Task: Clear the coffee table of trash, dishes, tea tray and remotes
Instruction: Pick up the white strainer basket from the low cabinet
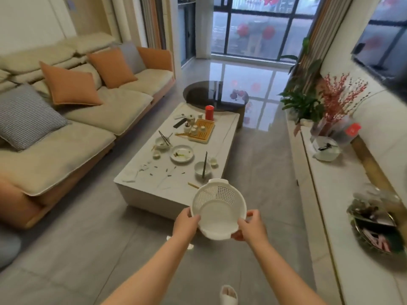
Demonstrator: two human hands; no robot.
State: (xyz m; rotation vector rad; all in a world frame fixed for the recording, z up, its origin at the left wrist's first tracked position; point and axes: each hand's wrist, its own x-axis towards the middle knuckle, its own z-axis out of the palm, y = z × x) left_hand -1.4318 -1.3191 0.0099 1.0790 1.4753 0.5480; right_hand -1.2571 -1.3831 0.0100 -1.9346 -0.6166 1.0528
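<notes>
I hold a white plastic colander basket (218,208) in front of me, my left hand (186,223) on its left rim and my right hand (248,227) on its right rim. Ahead stands the white coffee table (222,137). On it are a dirty plate (182,153), a bowl with chopsticks (202,168), another bowl with chopsticks (162,142), small cups, a wooden tea tray (204,130) with tea cups, a red canister (209,112), a black remote (179,123) and a white remote (180,116). Scraps and crumpled tissue (143,167) lie on the near end.
A beige and orange sofa (72,137) with cushions runs along the left. A round dark glass table (215,95) sits beyond the coffee table. A long white cabinet (343,194) on the right carries plants, a kettle and snack trays. Grey floor lies between.
</notes>
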